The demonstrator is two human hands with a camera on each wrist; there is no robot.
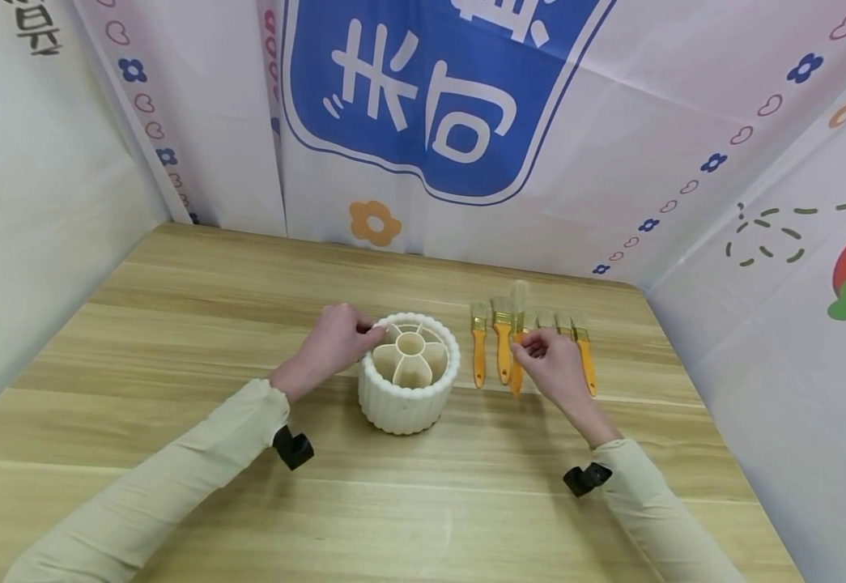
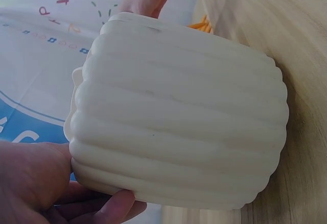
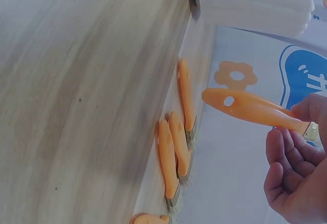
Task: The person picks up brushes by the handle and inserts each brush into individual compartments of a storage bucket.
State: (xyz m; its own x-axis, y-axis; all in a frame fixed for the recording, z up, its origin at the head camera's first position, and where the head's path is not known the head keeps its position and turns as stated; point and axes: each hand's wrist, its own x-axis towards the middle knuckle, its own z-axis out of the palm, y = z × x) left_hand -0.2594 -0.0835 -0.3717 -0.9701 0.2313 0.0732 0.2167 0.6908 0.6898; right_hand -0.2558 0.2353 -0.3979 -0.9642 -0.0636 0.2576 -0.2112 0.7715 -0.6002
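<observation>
My left hand (image 1: 331,344) grips the rim of a round cream-white organizer (image 1: 399,409) with scalloped, ribbed sides. Inside it, dividers fan out like petals around a central ring. In the left wrist view the thumb and fingers hold the ribbed wall (image 2: 179,111) near its upper edge. My right hand (image 1: 557,368) pinches a paintbrush (image 3: 250,107) with an orange handle near its metal ferrule. That brush is raised above the table, bristles up, with the holed handle end free. Just beside and under this hand lie other orange-handled paintbrushes (image 1: 478,348).
Several brushes lie roughly in a row right of the organizer, bristles toward the back, one (image 1: 587,364) at the row's right end. The wood-grain table (image 1: 364,518) is bounded by a printed cloth backdrop (image 1: 576,219) behind and white side walls.
</observation>
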